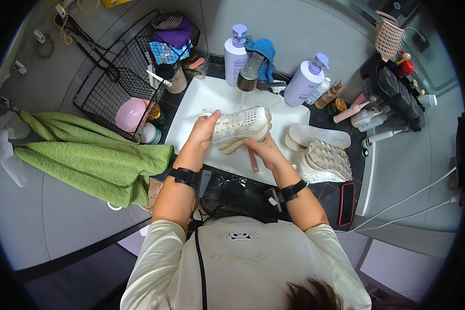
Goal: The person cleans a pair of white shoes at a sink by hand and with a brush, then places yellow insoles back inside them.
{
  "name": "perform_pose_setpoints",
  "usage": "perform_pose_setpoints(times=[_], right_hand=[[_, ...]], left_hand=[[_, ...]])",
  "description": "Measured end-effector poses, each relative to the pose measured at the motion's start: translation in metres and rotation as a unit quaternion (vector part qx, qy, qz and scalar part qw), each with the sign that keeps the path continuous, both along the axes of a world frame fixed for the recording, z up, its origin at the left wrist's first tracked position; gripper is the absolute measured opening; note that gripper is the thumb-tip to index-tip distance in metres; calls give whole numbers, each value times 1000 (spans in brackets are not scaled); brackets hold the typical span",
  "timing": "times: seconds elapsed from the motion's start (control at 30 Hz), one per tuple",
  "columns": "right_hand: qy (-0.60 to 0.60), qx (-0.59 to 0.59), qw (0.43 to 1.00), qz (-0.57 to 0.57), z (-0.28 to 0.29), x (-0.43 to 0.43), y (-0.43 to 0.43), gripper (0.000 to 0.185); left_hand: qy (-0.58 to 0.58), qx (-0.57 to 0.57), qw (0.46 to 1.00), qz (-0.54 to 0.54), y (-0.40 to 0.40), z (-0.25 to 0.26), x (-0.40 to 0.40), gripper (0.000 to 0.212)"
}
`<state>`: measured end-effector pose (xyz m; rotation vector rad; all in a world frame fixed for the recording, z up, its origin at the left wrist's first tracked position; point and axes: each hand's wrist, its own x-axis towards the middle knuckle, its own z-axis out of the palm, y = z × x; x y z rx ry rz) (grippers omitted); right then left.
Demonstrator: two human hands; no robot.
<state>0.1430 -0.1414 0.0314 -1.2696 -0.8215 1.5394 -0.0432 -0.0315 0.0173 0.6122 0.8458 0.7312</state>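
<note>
A white lace-up sneaker (pixel 238 123) is held over the white sink basin (pixel 186 104), under a thin stream of water from the faucet (pixel 248 73). My left hand (pixel 204 130) grips its ankle end, thumb on top near the loose lace. Toward the toe, my right hand (pixel 266 150) supports the shoe from below, thumb at the sole's edge. A pinkish handle (pixel 253 161) slants across the basin beside my right hand; its upper end is hidden under the shoe. On the right, a second white sneaker (pixel 323 164) shows its lugged sole, with pale insoles (pixel 319 135) behind it.
Lilac pump bottles (pixel 234 58) (pixel 304 79) stand behind the basin, and a blue cloth (pixel 266 54) hangs by the faucet. A black wire basket (pixel 120 85) and green towel (pixel 97 162) are at left. A red-edged phone (pixel 347 204) lies right, near white cables (pixel 410 193).
</note>
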Motion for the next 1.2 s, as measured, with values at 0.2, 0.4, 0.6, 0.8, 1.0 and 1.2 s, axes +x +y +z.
perform_pose_setpoints(times=[0.2,0.4,0.6,0.8,1.0,1.2], right_hand=[[-369,94,883,-275,-46,1,-6,56],[-187,123,955,-194,3,-3,35,40],[379,-11,923,-64,1,-3,111,21],[505,-22,863,-19,12,-42,144,25],[202,-62,976,58,15,-26,146,36],[-358,148,917,-99,12,-17,133,22]], left_hand=[[179,153,971,-39,-7,2,43,22],[289,225,909,-200,-2,11,44,33],[288,234,929,-7,29,48,37,42],[-221,-120,968,17,34,24,51,39],[-411,-108,904,-40,24,26,72,49],[-265,-165,950,27,27,34,93,48]])
